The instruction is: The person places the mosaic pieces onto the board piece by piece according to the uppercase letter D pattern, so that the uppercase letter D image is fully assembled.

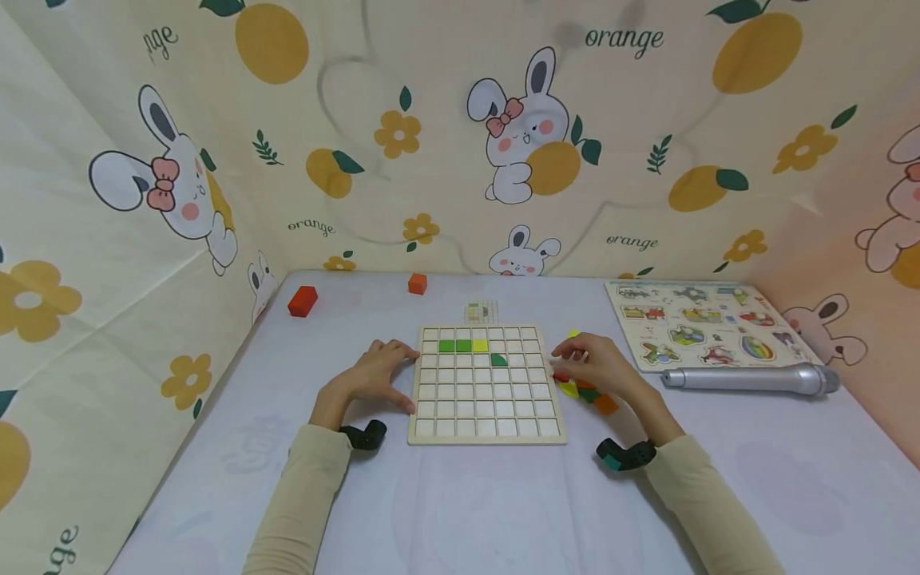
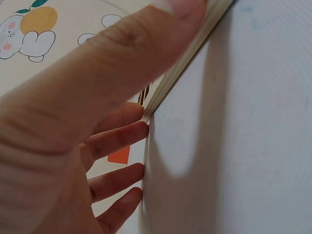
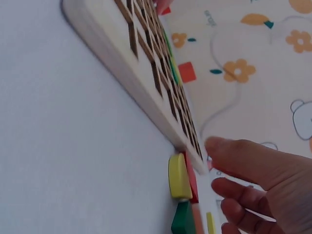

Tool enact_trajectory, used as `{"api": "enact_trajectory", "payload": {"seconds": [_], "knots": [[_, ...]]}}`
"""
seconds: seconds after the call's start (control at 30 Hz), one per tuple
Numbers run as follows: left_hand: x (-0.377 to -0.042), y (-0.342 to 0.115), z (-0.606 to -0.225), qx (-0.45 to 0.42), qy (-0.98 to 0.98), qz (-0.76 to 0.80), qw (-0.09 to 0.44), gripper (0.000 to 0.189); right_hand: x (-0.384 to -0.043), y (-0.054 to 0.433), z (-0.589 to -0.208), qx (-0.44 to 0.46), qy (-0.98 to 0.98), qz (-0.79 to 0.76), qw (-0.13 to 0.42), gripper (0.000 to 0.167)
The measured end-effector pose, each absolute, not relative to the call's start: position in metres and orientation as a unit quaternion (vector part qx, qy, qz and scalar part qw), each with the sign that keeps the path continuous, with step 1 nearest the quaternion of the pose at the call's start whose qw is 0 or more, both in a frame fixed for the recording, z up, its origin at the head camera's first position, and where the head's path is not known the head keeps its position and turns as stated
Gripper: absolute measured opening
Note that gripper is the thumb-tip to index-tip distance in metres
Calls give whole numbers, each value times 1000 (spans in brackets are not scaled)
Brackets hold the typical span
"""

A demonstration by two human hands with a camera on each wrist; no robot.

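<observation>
A wooden grid board (image 1: pixel 487 438) lies flat on the table, with two green squares (image 1: pixel 455 346), a yellow square (image 1: pixel 479 346) and a green rounded piece (image 1: pixel 499 360) in its cells. My left hand (image 1: pixel 374 374) rests against the board's left edge, thumb and fingers spread along it. Beside the right edge, my right hand (image 1: pixel 598 363) hovers over a small pile of coloured pieces. A yellow block (image 3: pixel 180 176) and a green block (image 3: pixel 183 218) of that pile show in the right wrist view. A gap shows between that hand's thumb and fingers, with nothing visible in it.
A red block (image 1: pixel 303 301) and an orange cube (image 1: pixel 418 283) sit at the back left. Behind the board lies a small patterned card (image 1: pixel 481 311). At the right are a picture puzzle board (image 1: pixel 707 319) and a silver microphone (image 1: pixel 747 378). Patterned cloth walls enclose the table.
</observation>
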State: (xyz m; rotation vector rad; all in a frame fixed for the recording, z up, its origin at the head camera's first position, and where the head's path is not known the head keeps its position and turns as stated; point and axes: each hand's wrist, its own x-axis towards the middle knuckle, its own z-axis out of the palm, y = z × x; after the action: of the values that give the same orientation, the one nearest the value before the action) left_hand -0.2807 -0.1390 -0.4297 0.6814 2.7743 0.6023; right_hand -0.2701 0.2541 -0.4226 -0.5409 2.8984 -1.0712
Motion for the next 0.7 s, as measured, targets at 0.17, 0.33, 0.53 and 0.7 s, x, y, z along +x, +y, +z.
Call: {"api": "enact_trajectory", "payload": {"seconds": [0.17,0.33,0.53,0.7], "knots": [[-281,-139,-430,228,944,209,112,94,-272,260,-426,-151,937,-313,33,26],[-281,-139,-431,225,945,211,113,93,-274,261,-426,-159,947,-276,49,24],[-280,-139,-430,228,945,207,112,93,-275,265,-427,-197,941,-271,40,25],[-279,-139,-429,228,946,204,112,93,-275,269,-427,-201,940,-272,49,25]]}}
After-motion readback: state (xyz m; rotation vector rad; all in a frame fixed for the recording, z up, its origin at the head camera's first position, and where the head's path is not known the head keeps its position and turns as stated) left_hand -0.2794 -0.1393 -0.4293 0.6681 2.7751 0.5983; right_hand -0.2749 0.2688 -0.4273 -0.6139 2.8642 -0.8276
